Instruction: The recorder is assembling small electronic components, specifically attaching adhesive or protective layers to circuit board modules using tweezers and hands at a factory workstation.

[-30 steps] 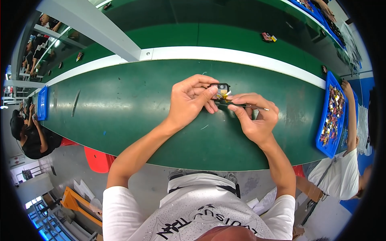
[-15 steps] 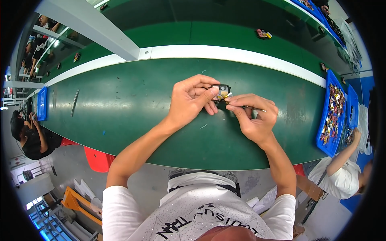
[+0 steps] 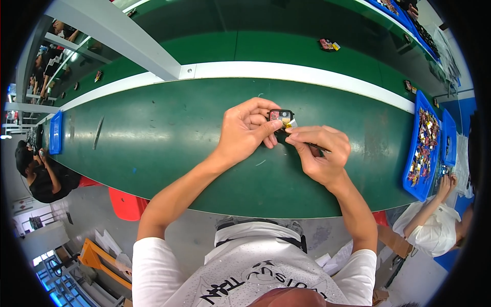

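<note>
My left hand holds a small black rectangular case, shaped like a watch body, between thumb and fingers. Its open side faces up and shows a grey square part and reddish parts inside. A yellow and white tab sticks out at its lower right corner. Closed in a pinch, my right hand grips a slim dark tool whose rear end points right. The tool's tip lies by the case's lower edge, partly hidden by my fingers. Both hands are above the green table.
Blue trays of small colourful parts stand at the right. A metal strip lies on the left. Beyond the white rail, a green belt carries small assemblies. A grey post rises far left. Co-workers sit at both sides.
My right hand has turned a little, so less of the tool shows. The case's inside faces up more plainly. The assembly on the belt has shifted left. The right co-worker's arm has lowered.
</note>
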{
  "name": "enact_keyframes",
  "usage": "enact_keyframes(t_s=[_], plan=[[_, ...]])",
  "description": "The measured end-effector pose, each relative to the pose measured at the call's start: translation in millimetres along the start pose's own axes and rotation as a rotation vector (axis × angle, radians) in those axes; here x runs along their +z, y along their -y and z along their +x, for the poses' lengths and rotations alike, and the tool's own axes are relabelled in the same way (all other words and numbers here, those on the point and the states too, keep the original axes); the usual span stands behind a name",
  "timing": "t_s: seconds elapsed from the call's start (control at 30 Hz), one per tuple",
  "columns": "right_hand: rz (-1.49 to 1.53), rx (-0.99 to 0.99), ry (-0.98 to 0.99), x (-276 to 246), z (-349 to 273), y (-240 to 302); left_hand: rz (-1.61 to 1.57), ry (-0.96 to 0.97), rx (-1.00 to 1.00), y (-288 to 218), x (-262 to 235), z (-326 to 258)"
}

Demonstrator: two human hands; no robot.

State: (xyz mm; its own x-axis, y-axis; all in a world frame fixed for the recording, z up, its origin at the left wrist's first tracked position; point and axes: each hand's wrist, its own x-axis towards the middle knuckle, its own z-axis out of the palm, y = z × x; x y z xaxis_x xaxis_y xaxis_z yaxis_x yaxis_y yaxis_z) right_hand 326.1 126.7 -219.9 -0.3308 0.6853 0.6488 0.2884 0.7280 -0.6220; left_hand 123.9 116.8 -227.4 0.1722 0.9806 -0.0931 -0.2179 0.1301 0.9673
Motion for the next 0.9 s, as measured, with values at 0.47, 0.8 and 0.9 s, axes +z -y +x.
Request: enact_keyframes(t_s=[0.47,0.8,0.9], plan=[[0.029,-0.011,0.004,1,0,-3,0.085,-0.04,-0.029,-2,7,2],[0.046,-0.04,-0.138,-2,6,-10,0.226,-0.406,0.106,-21,-44,94],[0.051,-0.082,-0.157,-1,6,-11,0.626,-0.587,0.199,-27,-74,134]])
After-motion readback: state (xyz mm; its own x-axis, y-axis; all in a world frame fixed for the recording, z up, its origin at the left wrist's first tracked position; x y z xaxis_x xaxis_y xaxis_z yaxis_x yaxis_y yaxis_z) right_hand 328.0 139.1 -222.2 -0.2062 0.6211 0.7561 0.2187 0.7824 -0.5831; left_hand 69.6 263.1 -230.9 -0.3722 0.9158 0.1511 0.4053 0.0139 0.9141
